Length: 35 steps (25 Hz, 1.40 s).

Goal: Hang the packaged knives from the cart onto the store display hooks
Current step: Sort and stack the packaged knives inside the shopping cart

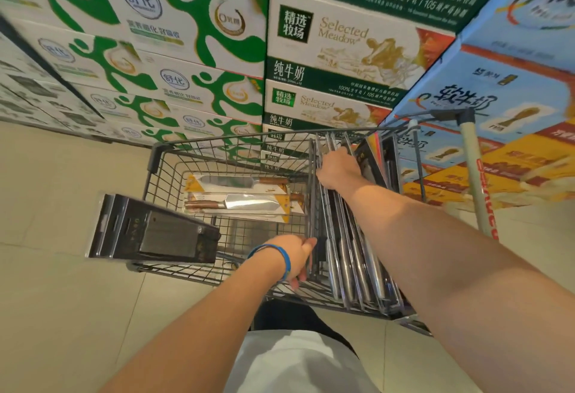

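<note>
Picking seems the step: our left hand (295, 257) and right hand (337, 170), well apart, both grip the upright packaged knives (354, 262) in the cart (217, 156); next we must lift one clear.

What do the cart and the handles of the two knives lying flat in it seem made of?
Cart: likely metal wire with a dark matte coating, shown by its thin grid. Knife handles: probably wood, brown and reddish; blur hides any grain.
</note>
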Available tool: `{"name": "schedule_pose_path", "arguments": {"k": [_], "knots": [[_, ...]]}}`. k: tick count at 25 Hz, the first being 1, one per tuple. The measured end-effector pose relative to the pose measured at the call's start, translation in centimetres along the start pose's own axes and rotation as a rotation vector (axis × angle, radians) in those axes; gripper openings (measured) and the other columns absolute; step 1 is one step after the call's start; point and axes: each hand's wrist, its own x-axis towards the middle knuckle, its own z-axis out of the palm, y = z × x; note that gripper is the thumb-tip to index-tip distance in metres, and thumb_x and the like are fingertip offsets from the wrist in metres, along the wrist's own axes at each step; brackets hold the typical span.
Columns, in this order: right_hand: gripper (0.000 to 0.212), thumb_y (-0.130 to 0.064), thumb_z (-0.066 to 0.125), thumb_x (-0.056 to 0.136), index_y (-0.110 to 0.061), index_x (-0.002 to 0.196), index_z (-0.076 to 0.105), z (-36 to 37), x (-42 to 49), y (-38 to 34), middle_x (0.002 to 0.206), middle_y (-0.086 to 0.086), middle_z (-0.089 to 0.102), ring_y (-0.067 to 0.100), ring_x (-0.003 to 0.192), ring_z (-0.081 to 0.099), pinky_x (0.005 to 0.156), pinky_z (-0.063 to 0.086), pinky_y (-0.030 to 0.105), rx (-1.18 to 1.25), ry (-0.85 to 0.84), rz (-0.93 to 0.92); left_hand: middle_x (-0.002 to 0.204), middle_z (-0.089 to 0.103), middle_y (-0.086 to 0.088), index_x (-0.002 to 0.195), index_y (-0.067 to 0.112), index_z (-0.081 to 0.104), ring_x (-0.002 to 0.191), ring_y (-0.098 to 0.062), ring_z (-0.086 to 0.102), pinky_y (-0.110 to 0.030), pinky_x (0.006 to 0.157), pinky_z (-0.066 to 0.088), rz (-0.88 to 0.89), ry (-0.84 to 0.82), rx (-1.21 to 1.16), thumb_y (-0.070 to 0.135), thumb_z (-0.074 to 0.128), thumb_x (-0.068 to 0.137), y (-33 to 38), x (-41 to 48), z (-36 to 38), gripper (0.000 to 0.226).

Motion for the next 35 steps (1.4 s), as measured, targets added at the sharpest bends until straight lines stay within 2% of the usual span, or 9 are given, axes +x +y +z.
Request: {"name": "schedule_pose_path", "arguments": {"k": [6, 13, 18, 21, 24, 28, 30, 33, 35], "knots": [[0.033, -0.032, 0.056, 0.101, -0.002, 0.103, 0.068, -0.3, -2.9, 1.4, 0.121, 0.014, 0.055, 0.034, 0.100, 0.065, 0.073, 0.041, 0.032, 0.171, 0.160, -0.060, 0.070, 0.069, 0.000, 0.079, 0.013, 0.059, 0.068, -0.013, 0.072, -0.035, 0.087, 0.057, 0.014, 0.026, 0.068, 0.046, 0.030, 0.105, -0.1, 0.8, 0.4, 0.051], [0.033, -0.035, 0.055, 0.100, -0.007, 0.104, 0.072, -2.0, -4.4, 2.0, 0.124, 0.013, 0.052, 0.034, 0.096, 0.064, 0.072, 0.042, 0.031, 0.203, 0.212, -0.093, 0.093, 0.074, -0.009, 0.098, 0.007, 0.064, 0.081, -0.021, 0.074, -0.032, 0.086, 0.055, -0.008, 0.017, 0.139, 0.042, 0.027, 0.106, 1.0, -0.4, 0.0, 0.052], [0.029, -0.038, 0.053, 0.097, -0.013, 0.084, 0.060, -1.6, -3.5, 1.5, 0.103, 0.012, 0.064, 0.031, 0.085, 0.062, 0.066, 0.039, 0.032, 0.239, 0.195, -0.105, 0.087, 0.073, -0.005, 0.102, 0.005, 0.063, 0.071, -0.015, 0.071, -0.025, 0.074, 0.052, -0.015, 0.006, 0.155, 0.042, 0.025, 0.106, 1.1, 0.0, 0.2, 0.053], [0.037, -0.044, 0.046, 0.100, -0.014, 0.101, 0.067, -2.0, -2.4, 1.1, 0.108, 0.011, 0.064, 0.033, 0.097, 0.064, 0.072, 0.046, 0.035, 0.284, 0.139, -0.063, 0.072, 0.068, 0.001, 0.090, 0.009, 0.061, 0.056, -0.011, 0.064, -0.025, 0.071, 0.053, -0.034, 0.004, 0.179, 0.045, 0.025, 0.106, 0.7, 0.5, 0.4, 0.053], [0.060, -0.055, 0.037, 0.101, -0.012, 0.134, 0.063, -2.5, -1.1, 0.3, 0.140, 0.019, 0.053, 0.038, 0.121, 0.057, 0.098, 0.050, 0.044, 0.271, 0.024, 0.019, 0.070, 0.067, -0.001, 0.086, 0.008, 0.060, 0.056, -0.013, 0.063, -0.029, 0.071, 0.055, -0.016, 0.057, 0.184, 0.046, 0.023, 0.106, 0.2, 1.0, 0.7, 0.056], [0.070, -0.062, 0.031, 0.100, -0.015, 0.148, 0.052, -2.2, -0.2, -0.4, 0.160, 0.015, 0.028, 0.039, 0.136, 0.046, 0.103, 0.044, 0.046, 0.197, -0.020, 0.050, 0.098, 0.072, -0.012, 0.122, 0.006, 0.059, 0.085, -0.026, 0.072, -0.041, 0.090, 0.056, 0.030, 0.055, 0.263, 0.029, 0.029, 0.108, -0.2, 1.1, 0.8, 0.041], [0.070, -0.061, 0.036, 0.100, -0.013, 0.147, 0.052, -1.9, 0.5, -0.6, 0.159, 0.013, 0.028, 0.037, 0.135, 0.046, 0.102, 0.044, 0.045, 0.178, -0.013, 0.032, 0.099, 0.071, -0.014, 0.121, 0.000, 0.059, 0.092, -0.030, 0.071, -0.044, 0.089, 0.056, 0.038, 0.049, 0.244, 0.031, 0.025, 0.108, -0.1, 1.1, 0.6, 0.047], [0.071, -0.052, 0.045, 0.098, 0.000, 0.145, 0.046, -1.8, 1.4, 0.0, 0.132, 0.015, 0.058, 0.028, 0.106, 0.062, 0.081, 0.049, 0.034, 0.478, -0.031, 0.058, 0.097, 0.071, -0.015, 0.110, -0.001, 0.061, 0.093, -0.031, 0.071, -0.046, 0.086, 0.057, 0.053, 0.071, 0.245, 0.037, 0.021, 0.107, -0.1, 1.4, 0.6, 0.055], [0.059, -0.047, 0.045, 0.099, -0.003, 0.136, 0.056, -1.4, 1.3, 0.6, 0.133, 0.015, 0.059, 0.028, 0.112, 0.061, 0.084, 0.048, 0.035, 0.548, 0.038, 0.005, 0.097, 0.070, -0.013, 0.109, 0.001, 0.061, 0.092, -0.030, 0.071, -0.045, 0.086, 0.057, 0.059, 0.071, 0.249, 0.038, 0.020, 0.107, -0.1, 1.6, 0.8, 0.055]]}}
